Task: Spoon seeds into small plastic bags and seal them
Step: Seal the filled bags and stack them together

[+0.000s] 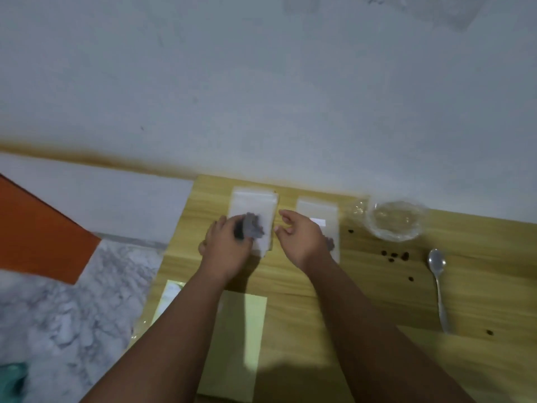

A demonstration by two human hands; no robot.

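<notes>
The bowl (395,225) looks empty and the spoon (436,264) lies aside, so filling seems done. The left grip (225,248) pinches a seeded bag (251,206); the right grip (302,239) hangs loosely spread. Sealing likely remains.

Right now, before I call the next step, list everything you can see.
small clear plastic bags of dark seeds: 2, clear, side by side at the far table edge; left bag, right bag
clear plastic bowl: 1, clear, right of the bags
metal spoon: 1, silver, nearer than the bowl
loose dark seeds: several, brown, scattered around the spoon
pale yellow sheet: 1, near edge
orange sheet: 1, far left
light wooden table: 1
left hand: holds left bag
right hand: loosely curled, empty
</notes>
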